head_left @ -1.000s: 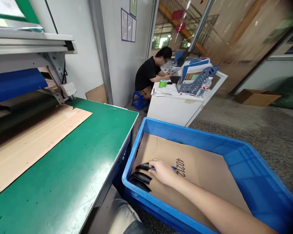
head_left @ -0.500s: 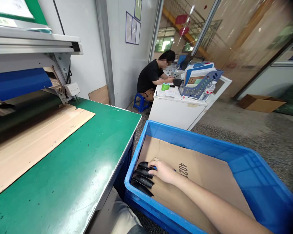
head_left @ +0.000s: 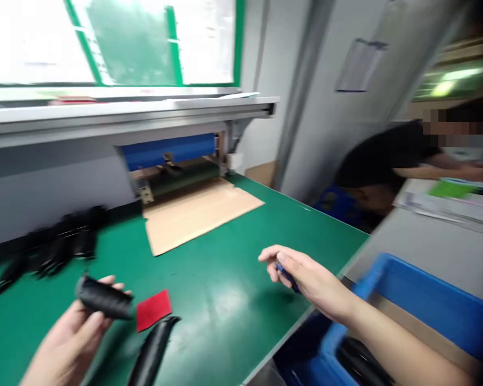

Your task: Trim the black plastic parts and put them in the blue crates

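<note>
Black tube (head_left: 105, 298) above the green table (head_left: 221, 262); left hand (head_left: 74, 332), fingers curled round it, grasping. Red patch (head_left: 153, 310) near its end; second black tube (head_left: 151, 354) just beside the patch. Right hand (head_left: 300, 271) over the table: fingers half curled around a blue object (head_left: 288, 277), kind unclear from where I stand.

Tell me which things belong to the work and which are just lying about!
Likely for the work:
Shiny black rounded piece, in the left grip
Slim blue tool in the right grip
Long black piece on the green tabletop
Black pieces inside the blue plastic bin

Probably just lying about:
White papers on the grey desk
Blurred bright-green item there
Flat red square (unsure)
</note>
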`<action>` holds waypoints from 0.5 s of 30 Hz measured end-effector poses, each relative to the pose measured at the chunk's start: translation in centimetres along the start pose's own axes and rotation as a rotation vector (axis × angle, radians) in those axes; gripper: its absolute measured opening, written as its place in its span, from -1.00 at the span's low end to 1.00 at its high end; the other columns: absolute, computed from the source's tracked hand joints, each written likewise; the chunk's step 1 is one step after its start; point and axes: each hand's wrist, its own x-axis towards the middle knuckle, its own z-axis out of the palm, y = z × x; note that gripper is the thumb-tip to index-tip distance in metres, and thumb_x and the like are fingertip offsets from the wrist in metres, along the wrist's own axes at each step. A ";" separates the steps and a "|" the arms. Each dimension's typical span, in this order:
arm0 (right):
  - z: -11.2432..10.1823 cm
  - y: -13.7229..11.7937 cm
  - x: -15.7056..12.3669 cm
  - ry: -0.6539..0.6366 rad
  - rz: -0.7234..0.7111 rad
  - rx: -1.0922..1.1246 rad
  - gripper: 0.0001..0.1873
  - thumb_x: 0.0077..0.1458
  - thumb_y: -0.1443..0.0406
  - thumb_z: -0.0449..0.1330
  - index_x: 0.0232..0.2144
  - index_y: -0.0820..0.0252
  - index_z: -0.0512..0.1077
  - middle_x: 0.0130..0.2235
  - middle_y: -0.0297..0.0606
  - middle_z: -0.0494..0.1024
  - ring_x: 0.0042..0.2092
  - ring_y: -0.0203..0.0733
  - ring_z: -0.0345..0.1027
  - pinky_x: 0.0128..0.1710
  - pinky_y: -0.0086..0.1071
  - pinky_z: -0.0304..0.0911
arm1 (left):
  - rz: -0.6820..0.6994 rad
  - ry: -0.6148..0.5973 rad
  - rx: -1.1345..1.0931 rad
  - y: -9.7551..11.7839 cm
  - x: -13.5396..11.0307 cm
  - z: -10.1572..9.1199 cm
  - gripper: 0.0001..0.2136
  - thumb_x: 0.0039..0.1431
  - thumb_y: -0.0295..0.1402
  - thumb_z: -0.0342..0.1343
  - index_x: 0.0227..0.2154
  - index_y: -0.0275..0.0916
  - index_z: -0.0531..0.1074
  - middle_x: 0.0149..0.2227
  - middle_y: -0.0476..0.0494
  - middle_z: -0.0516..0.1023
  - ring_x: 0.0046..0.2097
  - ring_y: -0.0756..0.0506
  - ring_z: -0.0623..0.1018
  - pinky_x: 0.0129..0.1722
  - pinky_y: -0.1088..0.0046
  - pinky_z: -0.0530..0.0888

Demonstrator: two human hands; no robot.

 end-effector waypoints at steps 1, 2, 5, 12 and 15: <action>2.2 -1.6 2.2 -0.105 -0.037 -0.007 -0.52 0.29 -0.05 -0.09 -0.13 0.18 0.36 -0.40 -0.29 0.38 -0.44 -0.25 0.17 -0.45 -0.41 0.14 | 0.019 0.022 -0.024 0.0 -0.1 -0.8 -0.43 -0.02 -0.12 0.28 0.05 -0.13 0.27 0.08 -0.15 0.41 0.15 -0.25 0.32 0.12 0.28 0.33; 4.6 -3.2 4.3 -0.183 -0.090 -0.052 -0.54 0.25 -0.07 -0.01 -0.13 0.17 0.38 -0.36 -0.29 0.40 -0.41 -0.24 0.21 -0.41 -0.41 0.16 | 0.047 0.020 -0.046 -0.1 -0.2 -1.3 -0.41 -0.04 -0.15 0.30 0.05 -0.13 0.26 0.09 -0.16 0.40 0.15 -0.25 0.32 0.13 0.30 0.32; 11.7 -7.5 9.0 -0.290 -0.379 -0.252 -0.50 0.11 -0.10 0.18 -0.08 0.10 0.37 -0.17 -0.27 0.43 -0.19 -0.15 0.26 -0.18 -0.33 0.16 | 0.140 -0.015 -0.078 -0.3 0.1 -2.1 -0.47 0.00 -0.22 0.29 0.02 -0.17 0.25 0.11 -0.23 0.38 0.12 -0.24 0.37 0.12 0.29 0.32; 19.7 -9.5 12.8 -0.201 -0.809 -0.495 -0.20 0.13 -0.28 -0.29 -0.16 0.20 0.38 -0.30 -0.20 0.35 -0.29 -0.11 0.15 -0.29 -0.29 0.02 | 0.218 -0.045 -0.232 0.2 0.2 -3.0 -0.55 0.05 -0.28 0.27 -0.04 -0.12 0.24 0.10 -0.23 0.39 0.12 -0.21 0.39 0.09 0.34 0.35; 20.2 -8.5 12.6 -0.202 -0.804 -0.461 -0.14 0.17 -0.24 -0.45 -0.12 0.20 0.37 -0.31 -0.19 0.32 -0.30 -0.11 0.12 -0.29 -0.29 -0.02 | 0.194 -0.065 -0.206 0.5 -0.1 -3.0 -0.56 0.01 -0.29 0.30 -0.06 -0.12 0.27 0.07 -0.24 0.43 0.08 -0.24 0.43 0.04 0.32 0.40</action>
